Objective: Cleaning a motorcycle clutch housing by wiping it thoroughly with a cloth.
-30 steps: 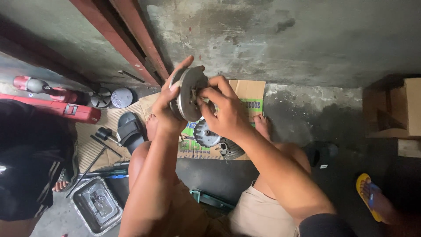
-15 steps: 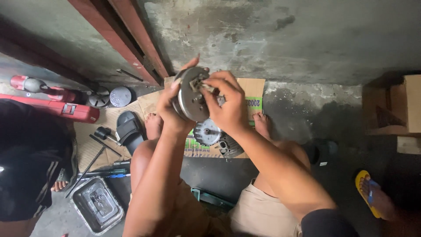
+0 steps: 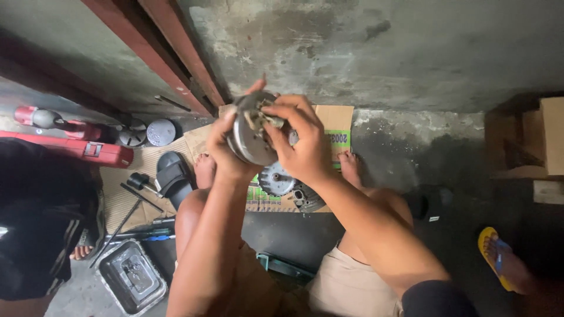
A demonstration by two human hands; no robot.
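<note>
Above the cardboard sheet (image 3: 126, 196), at chest height: round grey metal drum part (image 3: 249, 132), held clear of the floor.
Left hand (image 3: 226, 149): grip closed around the drum's rim from the left side.
Right hand (image 3: 302, 144): fingers pinched on a small piece at the drum's centre.
Beneath the hands: toothed round part (image 3: 276, 179) lying on the cardboard between bare feet.
Left of the knees: black sandal (image 3: 173, 176), red tool case (image 3: 76, 147), metal tray (image 3: 132, 276).
Far right: yellow flip-flop (image 3: 493, 249).

Head view, steeply downward, close.
</note>
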